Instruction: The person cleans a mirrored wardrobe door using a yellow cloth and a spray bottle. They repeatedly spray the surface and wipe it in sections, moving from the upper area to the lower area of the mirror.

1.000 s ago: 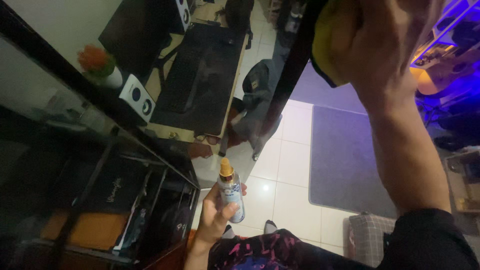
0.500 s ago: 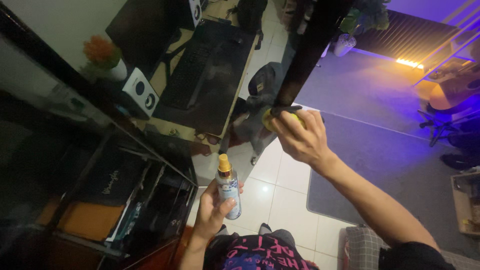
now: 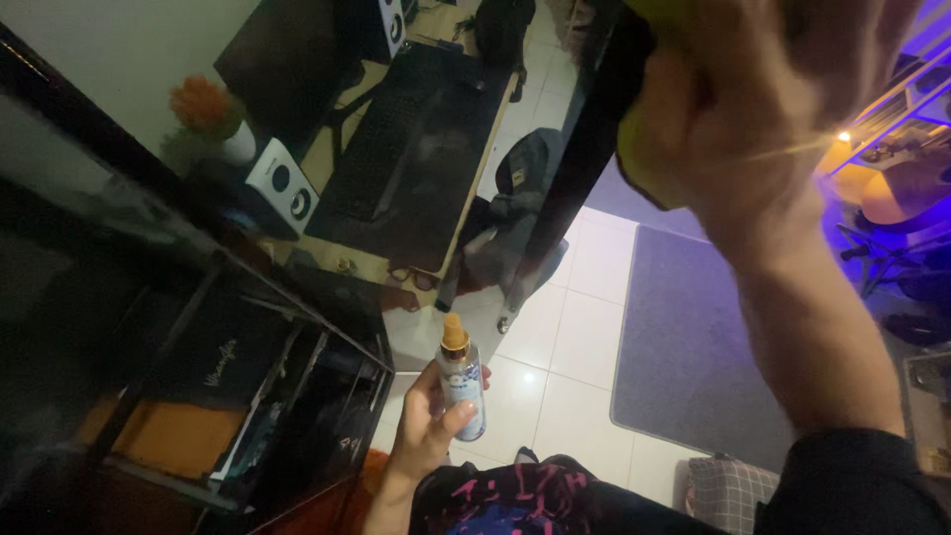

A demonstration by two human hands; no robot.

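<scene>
My left hand (image 3: 428,421) sits low in the middle of the frame, fingers wrapped around a small clear spray bottle (image 3: 464,389) with a gold cap, held upright over the white tiled floor (image 3: 580,357). My right hand (image 3: 763,109) fills the upper right of the frame, very close to the camera, closed on a yellow cloth (image 3: 649,154) that shows only at the edge of the palm.

Half a second ago that right hand was further out, mid-frame, pressing the cloth against the dark upright post (image 3: 584,168); now it has swung up and near the lens, so the cloth looks to be working a higher stretch of the same post, though I cannot tell whether it touches. The bottle has barely shifted; I judge it is idle while the wiping goes on.

At the upper left lie a tabletop (image 3: 416,159) with a dark mat, a white speaker (image 3: 282,185) and an orange flower (image 3: 201,104). A grey rug (image 3: 684,367) lies at the right.
</scene>
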